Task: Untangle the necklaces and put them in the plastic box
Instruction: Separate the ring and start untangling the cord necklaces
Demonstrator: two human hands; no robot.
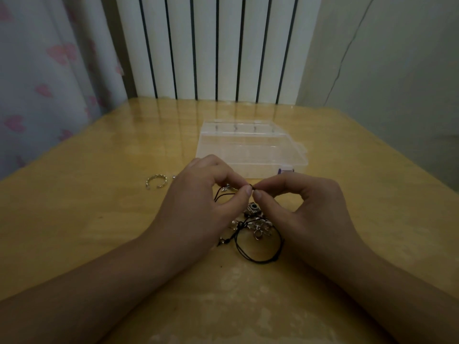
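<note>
A glossy wooden table point(74, 219) sits against a white radiator, with a heart-print curtain to your left. The necklaces point(250, 227) lie in 1 tangle of black cord and silver charms on the table between your wrists, and a strand rises from it to your fingertips. Your left hand point(198, 197) and right hand point(305, 209) each pinch that cord between thumb and forefinger, tips nearly touching — the other fingers curl loosely. It looks like you are working a knot. Hold both pinches close to it and ease the loop wider rather than pulling the ends, which would likely tighten it. Let the charms rest on the table so their weight does not drag. The plastic box point(250, 147) lies open just beyond your hands — nothing visible inside yet. A silver ring point(156, 182) sits further left.
</note>
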